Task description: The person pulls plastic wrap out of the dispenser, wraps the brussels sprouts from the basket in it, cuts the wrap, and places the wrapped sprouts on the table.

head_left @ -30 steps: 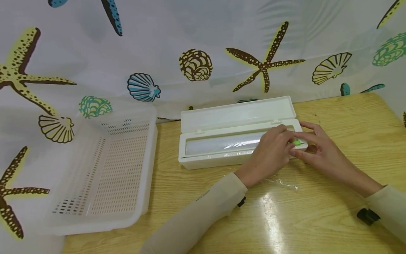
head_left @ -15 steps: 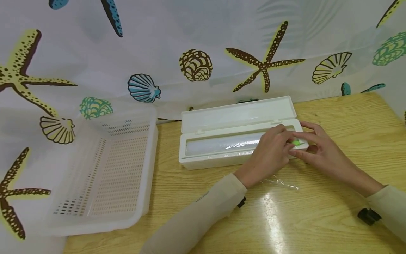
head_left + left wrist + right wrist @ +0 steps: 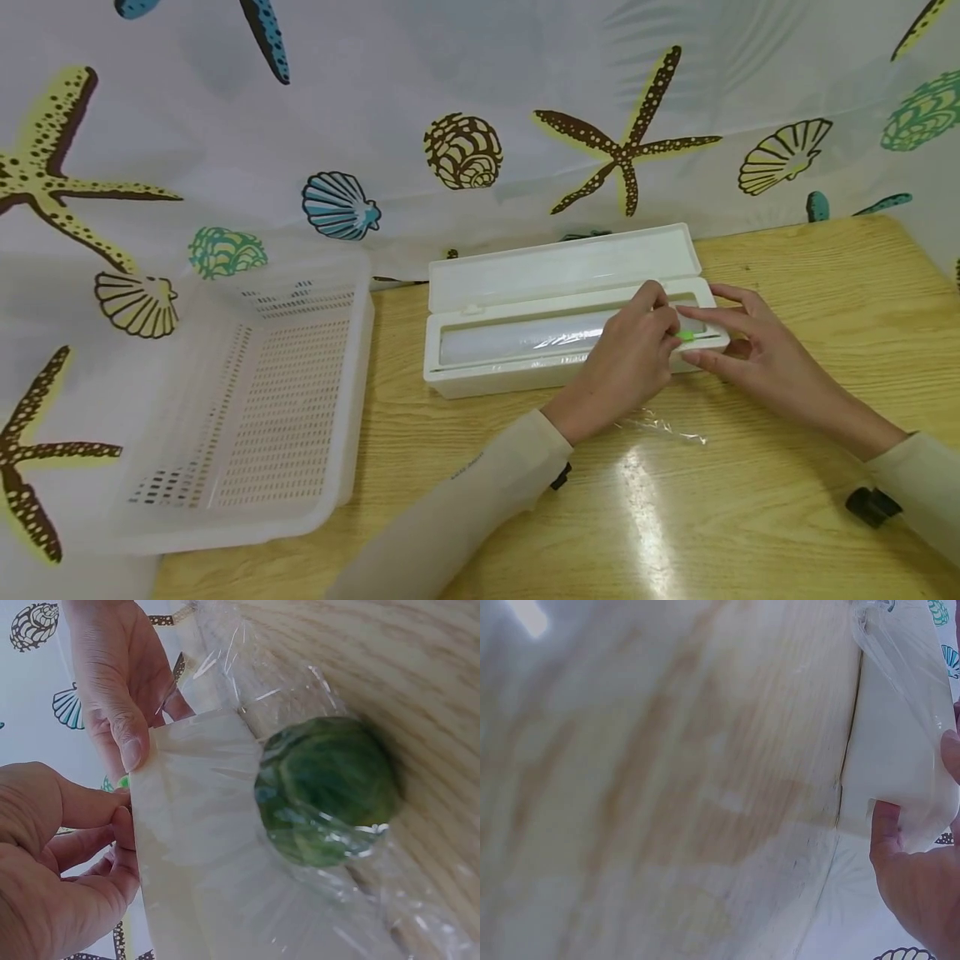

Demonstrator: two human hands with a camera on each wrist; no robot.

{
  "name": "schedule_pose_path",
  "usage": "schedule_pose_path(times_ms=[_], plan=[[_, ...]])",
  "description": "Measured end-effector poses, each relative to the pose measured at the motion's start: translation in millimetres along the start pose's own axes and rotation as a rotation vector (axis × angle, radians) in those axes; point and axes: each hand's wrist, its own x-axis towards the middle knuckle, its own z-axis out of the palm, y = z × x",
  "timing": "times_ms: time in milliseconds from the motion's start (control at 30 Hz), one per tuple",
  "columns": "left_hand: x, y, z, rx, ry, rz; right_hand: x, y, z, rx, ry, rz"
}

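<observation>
A white cling film dispenser box (image 3: 506, 384) stands on the table with its lid (image 3: 562, 268) tilted back and a film roll (image 3: 517, 339) inside. My left hand (image 3: 626, 350) pinches a green slide cutter (image 3: 686, 335) on the front edge, near the right end. Around that right end, my right hand (image 3: 757, 354) holds the box, thumb at the front. In the left wrist view, clear film (image 3: 232, 682) hangs over the box front and covers a round dark green vegetable (image 3: 330, 787); its exact kind is unclear. My left hand and forearm hide it in the head view.
A white perforated plastic basket (image 3: 341, 392) stands on the left of the wooden table (image 3: 840, 292). Behind the box hangs a white cloth (image 3: 390, 92) printed with shells and starfish. Loose film (image 3: 663, 427) lies on the table in front of the box.
My left hand has shifted slightly left along the box's front edge, and the green slide cutter has moved with it. My right hand stays at the box's right end.
</observation>
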Motion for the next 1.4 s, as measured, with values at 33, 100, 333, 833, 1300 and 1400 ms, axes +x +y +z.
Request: schedule_pose_path(times_ms=[33,100,333,833,1300,1400], plan=[[-0.1,-0.3,-0.4,0.007,-0.004,0.001,0.1,0.5,-0.2,0.002,-0.001,-0.002],[-0.3,-1.0,-0.9,0.032,-0.011,0.003,0.4,1.3,-0.3,0.005,-0.003,-0.007],[-1.3,-2.6,-1.6,0.191,0.009,0.019,0.4,0.8,-1.1,0.004,-0.007,-0.009],[-8.9,-8.3,-8.2,0.18,-0.003,-0.001,1.8,-0.2,0.6,0.024,-0.004,-0.008],[-15.7,-15.5,-13.7,0.121,0.012,0.014,1.4,-1.0,-0.5,0.032,-0.002,-0.02],[-17.1,-16.8,-15.2,0.123,0.012,0.011,2.0,-1.2,-0.3,0.029,0.0,-0.024]])
